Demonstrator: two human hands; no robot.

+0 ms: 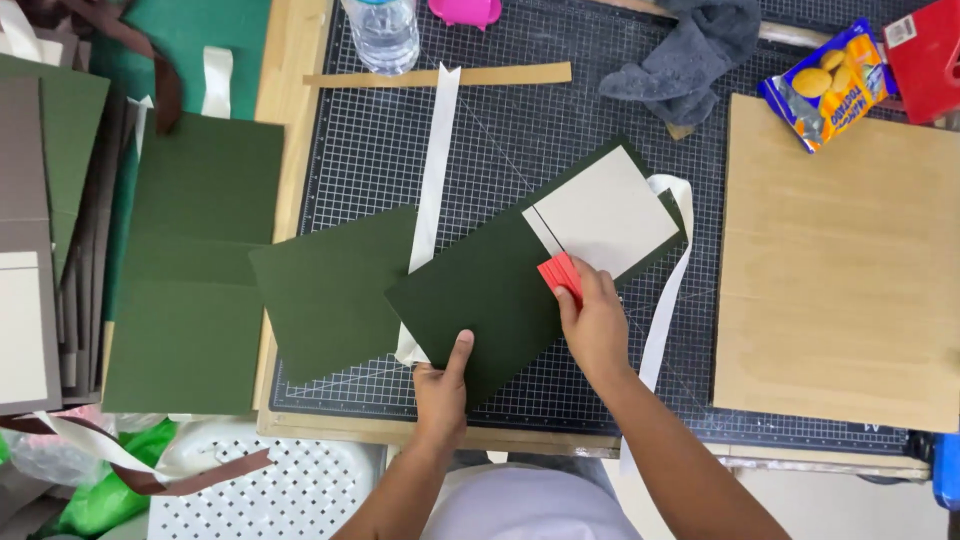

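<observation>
- Both forearms reach up from the lower edge of the view, over a pale lap, toward a black gridded cutting mat (380,150) on the bench.
- Left hand (441,385) rests at the near edge of a dark green card cover (480,290), thumb stretched flat on top of it and the other fingers curled under that edge, pinching the card.
- Right hand (594,325) lies on the same cover, its fingers closed on a small red scraper (560,272) that presses against the card.
- That cover lies tilted near the middle of the mat; a light grey board panel (610,208) sits on its far end, just beyond the scraper.
- White ribbon (432,180) runs under the cover, showing beyond its far side and at its near left corner; another loop of it (668,290) curves out on the cover's right.
- A second dark green sheet (335,290) lies just left of the cover, half tucked under it.
- More green sheets (195,270) lie well left of the cover, off the mat, beside a stack of brown and green boards (40,200).
- A plain wooden board (840,270) lies right of the cover, well apart from it.
- Beyond the cover, at the mat's far edge, are a clear plastic bottle (382,35), a brown card strip (440,76), a grey cloth (685,55) and a blue and yellow snack packet (828,85).
</observation>
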